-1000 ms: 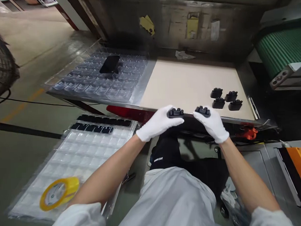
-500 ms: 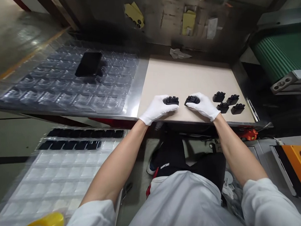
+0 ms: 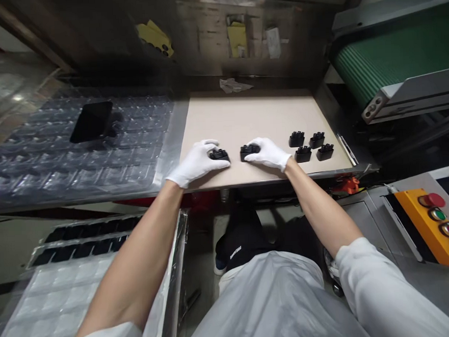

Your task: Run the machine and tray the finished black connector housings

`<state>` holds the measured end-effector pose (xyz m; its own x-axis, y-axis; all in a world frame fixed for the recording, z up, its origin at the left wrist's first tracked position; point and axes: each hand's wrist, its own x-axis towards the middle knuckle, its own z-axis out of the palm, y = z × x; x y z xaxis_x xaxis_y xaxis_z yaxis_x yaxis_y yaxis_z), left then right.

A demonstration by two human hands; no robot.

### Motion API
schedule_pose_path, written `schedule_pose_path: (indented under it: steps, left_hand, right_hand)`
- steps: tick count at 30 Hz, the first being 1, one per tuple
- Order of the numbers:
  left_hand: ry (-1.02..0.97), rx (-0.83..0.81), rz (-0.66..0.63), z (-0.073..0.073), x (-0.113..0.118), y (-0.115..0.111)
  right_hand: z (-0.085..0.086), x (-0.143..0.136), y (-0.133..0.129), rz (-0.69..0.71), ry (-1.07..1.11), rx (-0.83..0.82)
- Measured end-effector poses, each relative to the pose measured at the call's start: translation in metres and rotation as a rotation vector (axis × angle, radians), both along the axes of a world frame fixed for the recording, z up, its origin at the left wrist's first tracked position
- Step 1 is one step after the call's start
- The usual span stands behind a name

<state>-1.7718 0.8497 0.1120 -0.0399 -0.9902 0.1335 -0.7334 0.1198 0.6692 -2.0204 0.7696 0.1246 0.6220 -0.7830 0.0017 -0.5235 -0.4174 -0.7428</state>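
Note:
My left hand (image 3: 197,163), in a white glove, has its thumb and fingers closed around a small black plastic part (image 3: 220,157) with a block-shaped base and short rounded prongs on top. To its right, my white-gloved right hand (image 3: 270,153) grips a similar black part (image 3: 248,152). Both parts are at the front of a beige board (image 3: 240,111), a small gap apart. Whether they rest on the board or hover just above it, I cannot tell. Several more such parts (image 3: 303,154) stand prongs up, grouped to the right of my right hand.
Left of the board lies a clear plastic compartment tray (image 3: 135,157) with a black phone-like slab (image 3: 92,121) on it. Lower left, another tray (image 3: 62,287) holds rows of black pieces. A green conveyor belt (image 3: 397,59) and an orange button box (image 3: 429,225) stand at right.
The camera view has turned right, so the bench appears further left and more of the button box shows. Both hands keep hold of their black parts in nearly the same place.

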Motion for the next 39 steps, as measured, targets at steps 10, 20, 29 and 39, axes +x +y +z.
schedule_pose_path:
  steps: [10,20,29,39]
  left_hand:
    - [0.036,0.081,0.170,0.021,0.041,0.024]
    - [0.091,-0.316,-0.041,0.018,-0.186,0.021]
    - [0.239,-0.009,-0.095,0.005,-0.241,-0.042]
    - [1.849,1.155,0.539,-0.030,-0.238,0.165]
  right_hand:
    - [-0.004,0.024,0.020,0.006,-0.127,-0.019]
    - [0.034,-0.198,0.047,-0.449,0.130,-0.610]
    - [0.002,-0.195,0.022,-0.535,-0.206,-0.090]
    - [-0.107,-0.218,0.261,-0.958,-1.538,1.157]
